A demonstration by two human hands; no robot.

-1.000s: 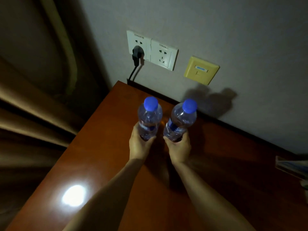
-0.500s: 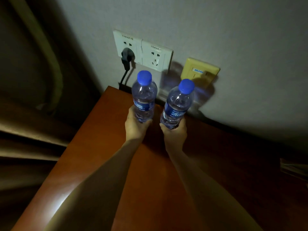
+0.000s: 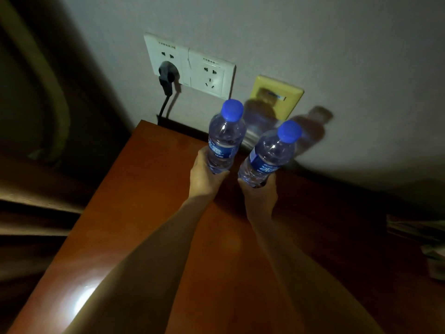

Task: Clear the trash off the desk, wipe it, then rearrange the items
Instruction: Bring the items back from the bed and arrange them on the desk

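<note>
Two clear water bottles with blue caps and blue labels are at the far edge of the brown wooden desk [image 3: 149, 213], close to the wall. My left hand [image 3: 204, 174] grips the lower part of the left bottle [image 3: 225, 138], which is nearly upright. My right hand [image 3: 261, 192] grips the base of the right bottle [image 3: 269, 155], which tilts to the right. Whether the bottles' bases touch the desk is hidden by my hands.
On the wall behind are two white sockets [image 3: 212, 75], one with a black plug [image 3: 166, 75] and cable, and a yellow wall plate [image 3: 277, 97]. Curtains [image 3: 36, 141] hang at the left. Papers or packets [image 3: 419, 232] lie at the desk's right edge.
Both hands have carried the bottles farther back toward the wall and slightly to the right. The bottles' shadows now fall on the yellow plate and the wall beside it.
</note>
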